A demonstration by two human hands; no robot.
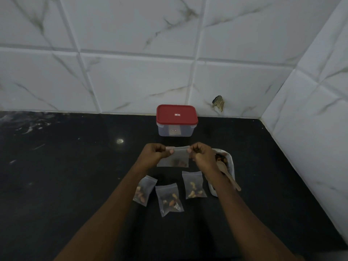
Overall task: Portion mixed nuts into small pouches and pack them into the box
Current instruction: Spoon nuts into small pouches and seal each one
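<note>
There is one box (177,120) with a red lid, and the lid is on. It stands at the back of the black counter (75,176), right up against the tiled wall (131,72).

There are four small pouches, and each has a few nuts inside. The held pouch (173,157) is up in the air just in front of the box. The left hand (156,152) pinches one top corner and the right hand (202,154) pinches the other. Three more lie flat on the counter, farther in front of the box: the left pouch (144,191), the middle pouch (170,199) and the right pouch (194,185). They are near each other but do not touch.

One white nut bag (228,161) lies open in front of the box and to its right. One wooden spoon (228,178) rests in it, and its handle sticks out over the bag's rim.

The counter runs far to the left of the box. To the right of the box it ends at a side wall. One tile right of the box has a chipped hole (218,103).

The box has a small label on its lid and one on its front. Both are too small to read.
</note>
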